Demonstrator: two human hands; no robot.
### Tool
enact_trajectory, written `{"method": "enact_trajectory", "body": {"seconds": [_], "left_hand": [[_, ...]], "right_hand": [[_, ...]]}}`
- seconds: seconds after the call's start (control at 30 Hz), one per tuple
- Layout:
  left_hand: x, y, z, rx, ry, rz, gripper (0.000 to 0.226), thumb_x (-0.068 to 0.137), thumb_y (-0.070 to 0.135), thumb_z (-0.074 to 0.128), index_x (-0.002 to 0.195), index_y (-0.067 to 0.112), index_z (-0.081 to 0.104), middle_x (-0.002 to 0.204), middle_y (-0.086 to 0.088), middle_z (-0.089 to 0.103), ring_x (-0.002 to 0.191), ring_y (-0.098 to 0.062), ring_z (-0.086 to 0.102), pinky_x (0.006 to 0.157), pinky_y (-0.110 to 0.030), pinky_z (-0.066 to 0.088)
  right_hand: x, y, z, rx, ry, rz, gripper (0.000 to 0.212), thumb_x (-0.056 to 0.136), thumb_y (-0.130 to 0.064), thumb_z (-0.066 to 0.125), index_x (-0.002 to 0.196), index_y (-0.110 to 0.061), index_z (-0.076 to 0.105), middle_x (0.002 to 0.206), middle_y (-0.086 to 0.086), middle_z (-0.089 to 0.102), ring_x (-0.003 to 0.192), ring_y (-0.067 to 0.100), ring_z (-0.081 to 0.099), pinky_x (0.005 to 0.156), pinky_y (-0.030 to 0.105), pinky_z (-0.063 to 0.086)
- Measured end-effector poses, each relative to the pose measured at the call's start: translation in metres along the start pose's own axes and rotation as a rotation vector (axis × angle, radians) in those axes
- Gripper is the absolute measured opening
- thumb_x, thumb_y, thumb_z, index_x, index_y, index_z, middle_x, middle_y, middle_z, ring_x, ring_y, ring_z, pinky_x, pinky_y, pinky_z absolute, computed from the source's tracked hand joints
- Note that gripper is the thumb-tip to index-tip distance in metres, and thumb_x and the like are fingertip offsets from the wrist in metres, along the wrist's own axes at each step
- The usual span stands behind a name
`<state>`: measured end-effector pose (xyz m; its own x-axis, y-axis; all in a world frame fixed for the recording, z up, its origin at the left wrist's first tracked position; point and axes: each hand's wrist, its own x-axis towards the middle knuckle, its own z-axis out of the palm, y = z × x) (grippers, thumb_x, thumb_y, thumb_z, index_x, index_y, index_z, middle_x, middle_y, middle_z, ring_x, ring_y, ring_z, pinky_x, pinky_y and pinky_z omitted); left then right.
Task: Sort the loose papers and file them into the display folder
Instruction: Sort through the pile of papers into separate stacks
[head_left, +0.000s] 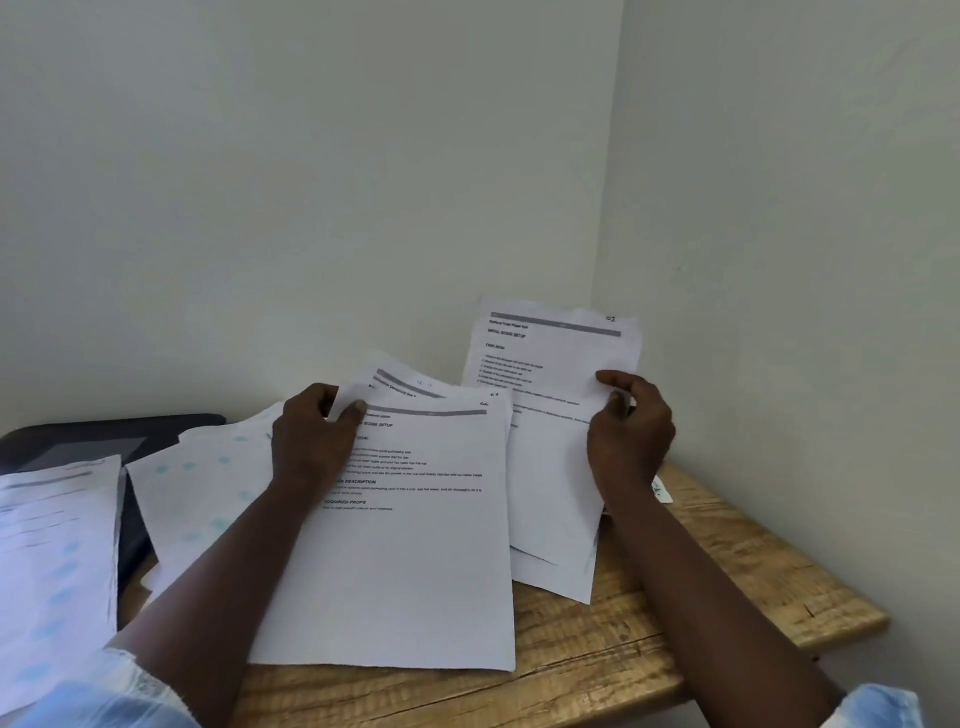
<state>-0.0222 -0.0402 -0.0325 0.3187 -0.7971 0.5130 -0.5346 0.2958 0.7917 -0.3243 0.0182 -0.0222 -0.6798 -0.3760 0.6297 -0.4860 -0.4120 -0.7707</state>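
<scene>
Printed white sheets lie spread over a wooden table (649, 639). My left hand (311, 441) pinches the top left corner of the front sheet (405, 561), thumb on top. My right hand (628, 431) grips the right edge of another printed sheet (545, 358) and holds it tilted up towards the wall corner. More sheets (415, 387) fan out behind the front one. The dark display folder (104, 441) lies at the back left, partly covered by paper.
A pile of sheets with pale blue dots (57, 561) lies at the left; another dotted sheet (202, 493) sits under my left forearm. White walls meet in a corner just behind the table. The table's right edge ends near the side wall.
</scene>
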Motion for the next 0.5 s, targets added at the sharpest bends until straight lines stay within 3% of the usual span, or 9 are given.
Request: {"method": "enact_trajectory", "body": {"seconds": [0.2, 0.4, 0.5], "left_hand": [[0.004, -0.006, -0.001, 0.249, 0.065, -0.021, 0.016, 0.097, 0.035, 0.063, 0.110, 0.027, 0.061, 0.104, -0.007, 0.071, 0.100, -0.038, 0.063, 0.079, -0.040, 0.044], [0.004, -0.006, -0.001, 0.335, 0.046, -0.077, 0.025, 0.100, 0.035, 0.058, 0.123, 0.026, 0.057, 0.111, -0.014, 0.070, 0.107, -0.041, 0.062, 0.081, -0.042, 0.042], [0.003, -0.002, -0.001, 0.333, 0.042, -0.080, 0.023, 0.100, 0.035, 0.057, 0.122, 0.026, 0.058, 0.106, -0.014, 0.070, 0.106, -0.040, 0.063, 0.080, -0.041, 0.042]], "right_hand": [[0.054, -0.046, -0.022, -0.039, 0.225, -0.107, 0.041, 0.086, 0.004, 0.050, 0.103, -0.022, 0.076, 0.112, -0.006, 0.072, 0.101, 0.012, 0.062, 0.084, 0.014, 0.036], [0.088, -0.110, -0.031, -0.103, 0.261, -0.201, 0.044, 0.089, 0.001, 0.046, 0.109, -0.026, 0.074, 0.119, -0.007, 0.069, 0.106, 0.012, 0.058, 0.080, 0.014, 0.032], [0.098, -0.121, -0.025, -0.095, 0.123, -0.140, 0.045, 0.087, 0.002, 0.046, 0.106, -0.026, 0.077, 0.116, -0.005, 0.072, 0.101, 0.012, 0.063, 0.083, 0.015, 0.036]]}}
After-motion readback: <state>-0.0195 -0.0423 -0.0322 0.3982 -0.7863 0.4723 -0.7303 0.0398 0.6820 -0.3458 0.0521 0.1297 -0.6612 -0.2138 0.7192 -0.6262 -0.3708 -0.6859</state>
